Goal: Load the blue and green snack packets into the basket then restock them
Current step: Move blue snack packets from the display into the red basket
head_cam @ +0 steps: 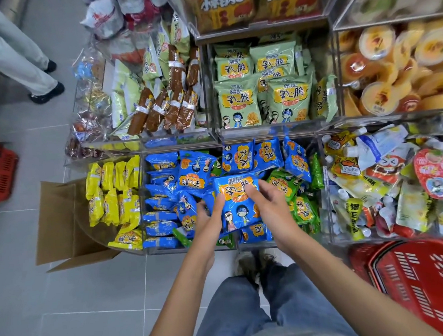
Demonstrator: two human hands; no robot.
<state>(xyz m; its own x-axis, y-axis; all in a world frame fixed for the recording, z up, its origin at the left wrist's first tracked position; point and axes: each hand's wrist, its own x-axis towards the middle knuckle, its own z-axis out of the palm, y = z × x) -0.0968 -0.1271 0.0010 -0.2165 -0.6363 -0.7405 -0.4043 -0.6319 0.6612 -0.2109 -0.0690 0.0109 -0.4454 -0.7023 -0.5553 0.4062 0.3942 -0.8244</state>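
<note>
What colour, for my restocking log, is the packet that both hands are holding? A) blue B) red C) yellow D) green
A: the left hand and the right hand grip the two sides of a blue packet.

Both my arms reach forward; left hand (205,218) and right hand (269,206) sit close together, fingers curled on one packet (241,212).

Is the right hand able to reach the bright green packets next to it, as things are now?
Probably yes, but not freely: the green packets lie uncovered right beside the right hand, with nothing between them, yet that hand is busy holding the blue packet.
</note>
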